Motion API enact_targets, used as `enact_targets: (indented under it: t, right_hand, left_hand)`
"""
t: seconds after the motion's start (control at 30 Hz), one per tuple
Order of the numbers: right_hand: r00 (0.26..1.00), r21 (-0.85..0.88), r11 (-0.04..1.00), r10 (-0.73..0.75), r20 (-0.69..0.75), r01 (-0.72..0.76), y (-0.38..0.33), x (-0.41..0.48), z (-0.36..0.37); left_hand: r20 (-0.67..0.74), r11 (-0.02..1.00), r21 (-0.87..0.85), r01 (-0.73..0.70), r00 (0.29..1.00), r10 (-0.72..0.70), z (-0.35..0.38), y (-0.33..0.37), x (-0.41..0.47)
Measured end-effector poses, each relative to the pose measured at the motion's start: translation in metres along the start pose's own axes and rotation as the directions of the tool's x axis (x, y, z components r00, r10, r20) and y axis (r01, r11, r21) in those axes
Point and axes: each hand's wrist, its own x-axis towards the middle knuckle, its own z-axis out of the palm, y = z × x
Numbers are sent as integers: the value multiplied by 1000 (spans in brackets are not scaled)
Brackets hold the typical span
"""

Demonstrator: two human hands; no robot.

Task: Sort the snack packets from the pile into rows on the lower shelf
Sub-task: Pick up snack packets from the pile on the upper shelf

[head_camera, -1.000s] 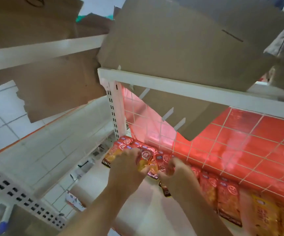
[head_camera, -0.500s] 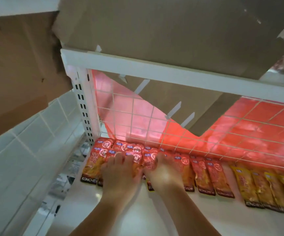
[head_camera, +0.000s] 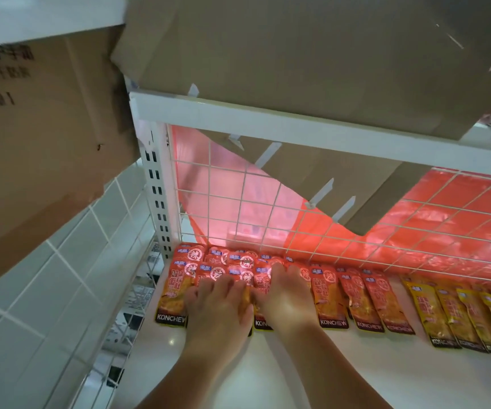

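both hands, left hand (head_camera: 219, 308) and right hand (head_camera: 287, 298), lie flat with fingers spread, pressing red packets (head_camera: 331, 296) at 9 o'clock on the lower shelf (head_camera: 238, 367). yellow packets (head_camera: 450, 314) already sit at 3 o'clock. no pile in view; the row looks mostly done.

white metal shelving unit with slotted upright post (head_camera: 158, 199) and horizontal front rail (head_camera: 297, 128). white wire grid back panel (head_camera: 312, 219) fronting translucent red sheeting (head_camera: 444, 219), brighter pink toward the left. brown cardboard boxes (head_camera: 312, 54) resting above the rail, one flap hanging down behind the grid; further cardboard carton (head_camera: 41, 137) with blurred dark print at left. pale tiled floor (head_camera: 46, 284) with white grout lines at lower left. even, diffuse lighting.
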Motion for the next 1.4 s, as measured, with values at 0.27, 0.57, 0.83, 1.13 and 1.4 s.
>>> enact_targets:
  t: [0.27, 0.57, 0.83, 1.13, 1.4]
  right_hand:
    - [1000, -50, 999, -12, -4, 12, 3, -2, 4]
    - [998, -52, 999, 15, 61, -12, 5, -1, 4]
    - [999, -49, 999, -8, 52, 11, 7, 1, 4]
    - [999, -49, 999, -6, 45, 8, 7, 4, 5]
    - [1000, -37, 999, -21, 23, 22, 8, 6, 7]
  left_hand:
    - [24, 1000, 6, 13, 1000, -13, -3, 1, 2]
    - [18, 1000, 2, 18, 1000, -18, -2, 0, 1]
    - [10, 1000, 1, 26, 1000, -26, -3, 1, 1]
    - [48, 999, 18, 43, 998, -44, -7, 3, 2]
    - [37, 999, -24, 45, 998, -44, -3, 1, 4]
